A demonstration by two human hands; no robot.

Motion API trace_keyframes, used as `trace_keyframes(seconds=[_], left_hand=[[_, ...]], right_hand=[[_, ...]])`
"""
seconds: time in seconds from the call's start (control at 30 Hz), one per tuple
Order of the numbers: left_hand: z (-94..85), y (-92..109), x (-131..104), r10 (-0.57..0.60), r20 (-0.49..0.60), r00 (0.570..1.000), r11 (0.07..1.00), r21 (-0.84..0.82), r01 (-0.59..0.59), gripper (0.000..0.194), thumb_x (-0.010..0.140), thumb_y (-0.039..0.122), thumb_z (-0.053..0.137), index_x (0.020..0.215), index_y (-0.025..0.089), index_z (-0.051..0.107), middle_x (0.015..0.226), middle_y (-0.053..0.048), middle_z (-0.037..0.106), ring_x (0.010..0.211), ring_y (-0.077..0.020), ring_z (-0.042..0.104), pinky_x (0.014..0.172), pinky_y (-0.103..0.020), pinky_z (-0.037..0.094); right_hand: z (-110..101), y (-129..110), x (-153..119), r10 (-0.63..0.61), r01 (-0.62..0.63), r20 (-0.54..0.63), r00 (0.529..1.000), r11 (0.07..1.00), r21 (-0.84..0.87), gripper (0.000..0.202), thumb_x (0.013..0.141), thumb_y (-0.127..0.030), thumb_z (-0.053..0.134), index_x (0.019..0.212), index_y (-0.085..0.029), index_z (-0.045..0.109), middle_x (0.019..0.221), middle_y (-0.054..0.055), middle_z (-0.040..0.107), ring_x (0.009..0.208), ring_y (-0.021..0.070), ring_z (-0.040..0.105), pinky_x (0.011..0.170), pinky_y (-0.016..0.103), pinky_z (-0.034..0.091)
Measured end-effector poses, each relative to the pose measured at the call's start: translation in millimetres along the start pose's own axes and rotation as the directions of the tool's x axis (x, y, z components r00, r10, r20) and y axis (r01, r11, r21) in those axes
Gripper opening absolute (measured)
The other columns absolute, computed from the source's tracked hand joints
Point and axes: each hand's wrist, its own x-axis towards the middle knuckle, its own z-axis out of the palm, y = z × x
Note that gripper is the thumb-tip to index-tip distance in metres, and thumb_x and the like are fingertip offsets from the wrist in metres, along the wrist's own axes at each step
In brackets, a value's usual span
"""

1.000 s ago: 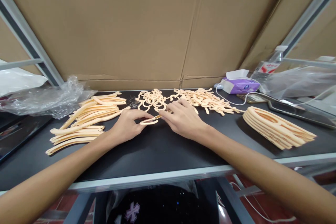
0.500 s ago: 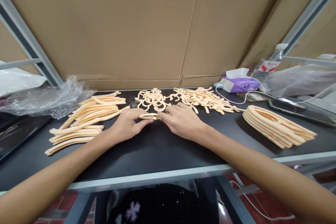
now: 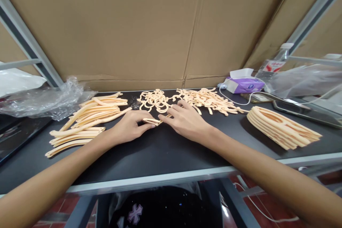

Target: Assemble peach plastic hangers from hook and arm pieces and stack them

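Note:
Over the middle of the black table, my left hand (image 3: 130, 126) pinches a small pale curved piece (image 3: 150, 121) between thumb and fingers. My right hand (image 3: 187, 120) meets it from the other side, its fingers closed on a pale thin piece (image 3: 169, 115) at the curved piece's end. Fingers hide most of both, so how they join cannot be made out. Just beyond my hands lies a pile of pale curled pieces (image 3: 157, 100). A heap of short wavy pieces (image 3: 211, 101) is behind my right hand. Long pale strips (image 3: 93, 115) lie beside my left forearm.
Stacked pale frame-like panels (image 3: 283, 128) stand at the right. Behind them are a purple tissue pack (image 3: 245, 84), a white cable, a phone (image 3: 307, 112) and a bottle (image 3: 275, 65). Clear plastic wrap (image 3: 64, 96) lies at the left. A cardboard wall (image 3: 128, 32) closes the back.
The curved piece now tilts down toward its right end. My right hand's fingers have lifted and shifted slightly, showing more of the thin piece. Everything on the table stays put.

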Motion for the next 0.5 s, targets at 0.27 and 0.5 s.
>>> trace_keyframes(seconds=[0.27,0.5], left_hand=[[-0.6,0.7,0.4,-0.012,0.011,1.000,1.000,-0.023,0.012,0.015,0.090,0.027,0.064,0.092,0.021,0.077,0.093,-0.004,0.078,0.084,-0.0168,0.072,0.081,-0.028,0.054],[-1.5,-2.6,-2.6,0.042,0.068,0.997,0.996,0.073,-0.047,0.018,0.093,0.026,0.060,0.099,0.022,0.076,0.094,-0.005,0.076,0.084,-0.0165,0.070,0.079,-0.027,0.052]], right_hand=[[1.1,-0.5,-0.6,-0.015,0.015,-0.073,0.997,1.000,-0.001,0.028,0.099,-0.011,0.046,0.115,-0.017,0.068,0.095,0.011,0.070,0.087,0.0198,0.058,0.089,0.039,0.031],[-1.0,-3.3,0.3,-0.045,0.038,-0.112,0.993,0.997,-0.070,0.029,0.100,-0.008,0.042,0.108,-0.015,0.068,0.088,0.009,0.068,0.084,0.0200,0.056,0.084,0.038,0.032]])
